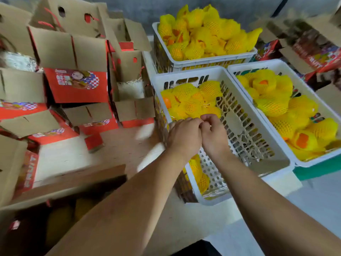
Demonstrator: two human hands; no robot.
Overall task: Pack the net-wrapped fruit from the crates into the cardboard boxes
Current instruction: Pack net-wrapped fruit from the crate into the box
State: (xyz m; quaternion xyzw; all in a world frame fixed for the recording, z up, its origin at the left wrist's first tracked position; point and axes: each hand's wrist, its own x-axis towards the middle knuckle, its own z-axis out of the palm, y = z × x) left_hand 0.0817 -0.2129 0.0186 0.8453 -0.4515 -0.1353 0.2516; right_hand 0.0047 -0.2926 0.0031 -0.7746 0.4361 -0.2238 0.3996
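Three crates: white slatted plastic crates hold the net-wrapped fruit, all seen from the head view, the only one there is.
Near crate [245, 126]: part emptied; yellow foam-netted fruit [191, 100] is heaped at its far left end, and the right half of the floor shows bare lattice.
Far crate [203, 60]: piled above its rim with the same netted fruit.
Right crate [276, 65]: about full, some orange skin showing through the net openings.
Left hand [184, 137]: over the near crate's front left, fingers curled down and in, knuckles up.
Right hand [214, 132]: touching the left hand, fingers curled too, fingertips meeting those of the left.
Grip: both hands seem to pinch something small between them, perhaps a loose edge of net, but it is hidden by the fingers and I cannot tell what, if anything, is held.
Cardboard boxes [73, 61]: many red-printed cartons stacked open to the left, flaps up, well apart from the hands; motion blur softens them.
Step in hand: reaching into the near crate to take fruit; nothing is lifted yet.
Next move calls for: opening the fingers around one netted fruit just beyond the hands, gripping it without tearing the net, then carrying it left to an open carton.
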